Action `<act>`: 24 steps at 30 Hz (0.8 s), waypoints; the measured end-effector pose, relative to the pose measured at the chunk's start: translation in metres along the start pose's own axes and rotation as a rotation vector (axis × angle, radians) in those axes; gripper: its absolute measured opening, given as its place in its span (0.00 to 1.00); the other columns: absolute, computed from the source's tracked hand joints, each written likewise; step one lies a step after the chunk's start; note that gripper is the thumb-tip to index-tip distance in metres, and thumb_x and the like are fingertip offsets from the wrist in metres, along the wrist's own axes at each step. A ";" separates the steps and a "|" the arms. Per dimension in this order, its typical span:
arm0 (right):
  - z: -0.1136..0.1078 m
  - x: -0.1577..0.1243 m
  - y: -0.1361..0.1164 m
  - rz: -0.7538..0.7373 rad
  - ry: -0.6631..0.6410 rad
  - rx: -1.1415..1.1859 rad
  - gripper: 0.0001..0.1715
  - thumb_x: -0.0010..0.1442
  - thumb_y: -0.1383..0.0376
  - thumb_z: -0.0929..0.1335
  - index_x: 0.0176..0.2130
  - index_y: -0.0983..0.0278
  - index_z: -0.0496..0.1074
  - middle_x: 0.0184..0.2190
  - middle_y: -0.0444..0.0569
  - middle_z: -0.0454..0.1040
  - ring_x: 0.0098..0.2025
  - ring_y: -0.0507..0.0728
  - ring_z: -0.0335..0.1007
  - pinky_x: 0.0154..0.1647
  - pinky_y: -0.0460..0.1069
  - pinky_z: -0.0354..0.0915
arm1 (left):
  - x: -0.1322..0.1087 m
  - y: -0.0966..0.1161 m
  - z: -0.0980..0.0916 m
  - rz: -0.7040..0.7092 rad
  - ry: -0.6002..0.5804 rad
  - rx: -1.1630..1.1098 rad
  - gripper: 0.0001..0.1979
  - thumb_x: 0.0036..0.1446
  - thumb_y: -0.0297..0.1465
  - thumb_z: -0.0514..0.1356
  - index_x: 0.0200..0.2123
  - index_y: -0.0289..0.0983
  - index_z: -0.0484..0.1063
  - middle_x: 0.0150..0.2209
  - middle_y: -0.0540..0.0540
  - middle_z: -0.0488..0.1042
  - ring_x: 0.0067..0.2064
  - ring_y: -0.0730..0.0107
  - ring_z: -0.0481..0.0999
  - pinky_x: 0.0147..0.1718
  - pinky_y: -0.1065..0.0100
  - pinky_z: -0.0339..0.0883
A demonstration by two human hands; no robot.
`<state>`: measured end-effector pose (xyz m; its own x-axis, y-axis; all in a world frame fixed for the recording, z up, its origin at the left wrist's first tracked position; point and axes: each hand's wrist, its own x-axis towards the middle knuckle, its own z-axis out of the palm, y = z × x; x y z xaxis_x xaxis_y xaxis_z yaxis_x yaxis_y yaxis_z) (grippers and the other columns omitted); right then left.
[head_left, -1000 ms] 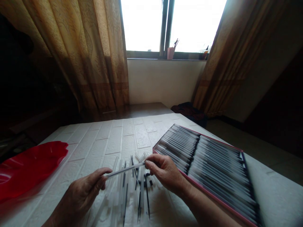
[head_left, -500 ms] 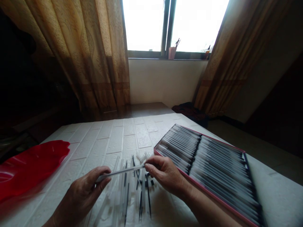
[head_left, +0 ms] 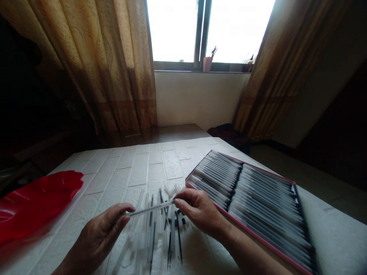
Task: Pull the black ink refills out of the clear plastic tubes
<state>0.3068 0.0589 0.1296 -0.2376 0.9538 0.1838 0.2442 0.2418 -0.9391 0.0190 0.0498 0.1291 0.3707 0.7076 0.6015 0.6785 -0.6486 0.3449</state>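
A slim, clear pen barrel spans the gap between my hands, tilted slightly up to the right. My left hand pinches its left end between thumb and forefinger. At the other end, the fingertips of my right hand close on the tip; what exactly they cover is hidden. Below lie loose clear barrels, thin dark refills and several small black pieces, blurred. Close to my right hand stands a shallow red-edged box, filled with two columns of pens that look clear with dark ends.
A red scalloped dish sits at the left on the white brick-patterned tabletop. Behind the table are a dark wooden surface and a dark cloth heap. A pink cup holding thin sticks stands on the windowsill.
My left fingers have slid back toward the barrel's left end, so more of the barrel shows between my hands. My right hand keeps its hold, almost still.
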 end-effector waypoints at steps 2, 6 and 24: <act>0.000 0.000 0.000 0.002 0.002 -0.001 0.11 0.59 0.63 0.68 0.32 0.65 0.79 0.24 0.44 0.73 0.26 0.53 0.68 0.27 0.46 0.63 | -0.004 -0.002 0.001 -0.018 -0.013 -0.019 0.14 0.67 0.48 0.58 0.45 0.47 0.75 0.33 0.55 0.84 0.28 0.74 0.85 0.27 0.82 0.75; 0.000 0.001 0.001 0.001 0.009 -0.001 0.11 0.59 0.63 0.68 0.32 0.65 0.79 0.23 0.43 0.72 0.25 0.52 0.67 0.27 0.46 0.63 | -0.006 -0.003 0.005 -0.018 -0.010 -0.074 0.14 0.66 0.47 0.59 0.46 0.45 0.72 0.29 0.56 0.81 0.23 0.76 0.80 0.22 0.82 0.72; 0.001 0.001 0.002 -0.004 0.000 0.015 0.10 0.58 0.63 0.68 0.33 0.65 0.79 0.25 0.45 0.74 0.26 0.53 0.68 0.28 0.47 0.64 | 0.003 0.000 0.003 -0.065 -0.067 -0.051 0.21 0.68 0.51 0.54 0.34 0.45 0.79 0.25 0.55 0.82 0.24 0.72 0.83 0.24 0.81 0.74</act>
<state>0.3063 0.0600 0.1276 -0.2388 0.9528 0.1877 0.2290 0.2431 -0.9426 0.0219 0.0532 0.1285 0.3691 0.7649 0.5279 0.6701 -0.6126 0.4192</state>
